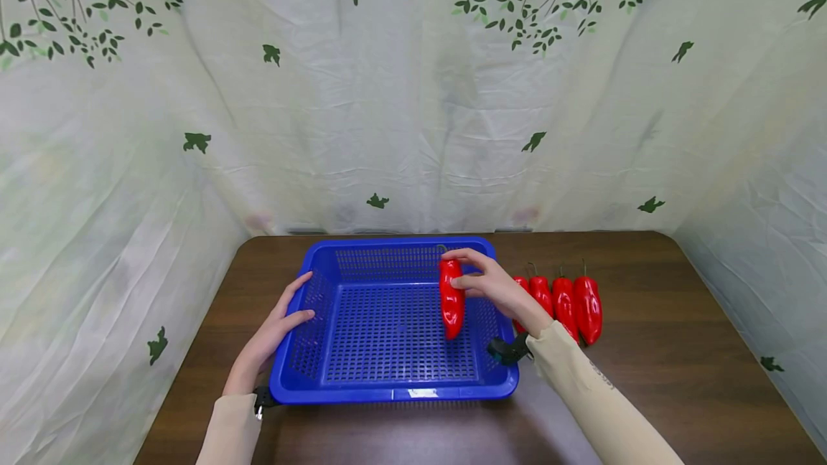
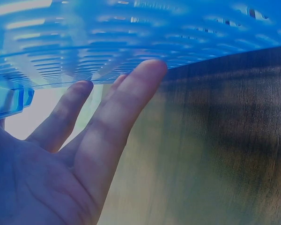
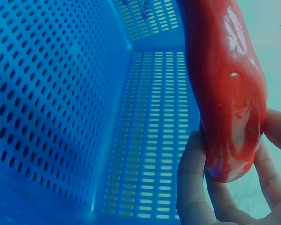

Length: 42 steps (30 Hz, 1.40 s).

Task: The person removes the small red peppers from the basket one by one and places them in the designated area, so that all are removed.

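My right hand (image 1: 489, 282) pinches a long red pepper (image 1: 451, 300) over the right part of a blue plastic basket (image 1: 400, 395). This pepper hangs upright, its stem end up between thumb and fingers. In the right wrist view, the glossy red pepper (image 3: 232, 89) has fingertips around its end, with the slotted basket wall (image 3: 150, 136) beside it. My left hand (image 1: 274, 332) holds the basket's left side, thumb and a finger over the rim. Its other fingers (image 2: 107, 126) lie along the slotted outside in the left wrist view. No pepper shows inside the basket.
Several red peppers (image 1: 588, 311) lie side by side on the brown wooden table (image 1: 672, 350), right of the basket and partly behind my right forearm. A pale curtain with leaf prints (image 1: 413, 92) hangs along the back and both sides.
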Motion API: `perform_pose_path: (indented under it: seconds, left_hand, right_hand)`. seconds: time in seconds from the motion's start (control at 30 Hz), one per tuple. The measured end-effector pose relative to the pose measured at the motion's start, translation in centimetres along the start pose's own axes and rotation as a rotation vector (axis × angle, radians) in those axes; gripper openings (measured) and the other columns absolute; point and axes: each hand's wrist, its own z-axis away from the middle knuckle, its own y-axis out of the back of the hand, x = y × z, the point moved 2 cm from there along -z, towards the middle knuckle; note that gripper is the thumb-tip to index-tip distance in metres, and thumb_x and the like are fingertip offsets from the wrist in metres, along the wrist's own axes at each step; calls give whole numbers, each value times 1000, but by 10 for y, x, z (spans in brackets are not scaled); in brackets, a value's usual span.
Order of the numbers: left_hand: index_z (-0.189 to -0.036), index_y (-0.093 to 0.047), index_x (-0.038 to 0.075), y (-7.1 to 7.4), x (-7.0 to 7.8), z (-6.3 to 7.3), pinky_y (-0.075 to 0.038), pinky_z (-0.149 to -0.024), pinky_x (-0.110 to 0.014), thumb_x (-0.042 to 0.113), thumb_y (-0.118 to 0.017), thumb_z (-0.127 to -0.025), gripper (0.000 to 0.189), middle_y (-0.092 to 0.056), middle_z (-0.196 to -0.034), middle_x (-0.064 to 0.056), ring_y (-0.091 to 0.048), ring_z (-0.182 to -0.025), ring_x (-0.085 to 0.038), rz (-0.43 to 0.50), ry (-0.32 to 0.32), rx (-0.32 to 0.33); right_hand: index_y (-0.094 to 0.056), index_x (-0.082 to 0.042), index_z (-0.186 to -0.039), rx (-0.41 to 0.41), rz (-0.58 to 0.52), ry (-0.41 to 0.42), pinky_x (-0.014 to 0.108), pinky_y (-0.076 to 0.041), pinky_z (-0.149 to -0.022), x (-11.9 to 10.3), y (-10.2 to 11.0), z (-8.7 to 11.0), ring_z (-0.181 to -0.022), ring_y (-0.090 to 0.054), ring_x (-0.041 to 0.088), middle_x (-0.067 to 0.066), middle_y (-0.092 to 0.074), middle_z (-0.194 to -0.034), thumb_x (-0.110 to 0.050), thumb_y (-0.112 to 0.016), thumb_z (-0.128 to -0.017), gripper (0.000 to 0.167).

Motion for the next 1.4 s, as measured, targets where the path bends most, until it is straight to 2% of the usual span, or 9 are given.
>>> perform_pose_path:
  seconds: [0.33, 0.7, 0.93, 1.4]
  left_hand:
    - [-152, -13, 32, -1, 0, 1, -41, -89, -65, 16, -48, -99, 66, -1, -155, -19, -23, -130, -55, -10, 2, 4]
    - [-153, -13, 32, -1, -1, 1, -41, -89, -65, 15, -47, -99, 65, -1, -155, -19, -22, -131, -54, -14, -1, 5]
    - [-153, -13, 32, -1, 1, 2, -40, -89, -66, 16, -48, -99, 66, 0, -156, -19, -21, -131, -54, -14, 1, 7]
    - [-153, -11, 29, -2, 4, 3, -42, -90, -63, 15, -49, -99, 67, -1, -156, -20, -23, -130, -53, -6, -11, 3]
  right_hand:
    - [-48, -5, -135, 4, -9, -7, 44, -51, -88, -2, 10, 6, -103, -61, 32, 20, -43, -136, -7, -61, -91, 47]
    - [-47, -6, -136, 17, 11, -10, 45, -51, -87, -6, 20, 12, -106, -59, 35, 20, -42, -136, -7, -62, -90, 48]
    - [-48, -10, -136, 38, 14, -20, 44, -51, -88, -10, 28, 21, -108, -58, 33, 16, -43, -136, -10, -64, -90, 48]
    - [-47, -8, -136, 66, 52, -4, 44, -51, -88, -9, 42, 31, -117, -51, 38, 18, -42, -138, -9, -63, -90, 48]
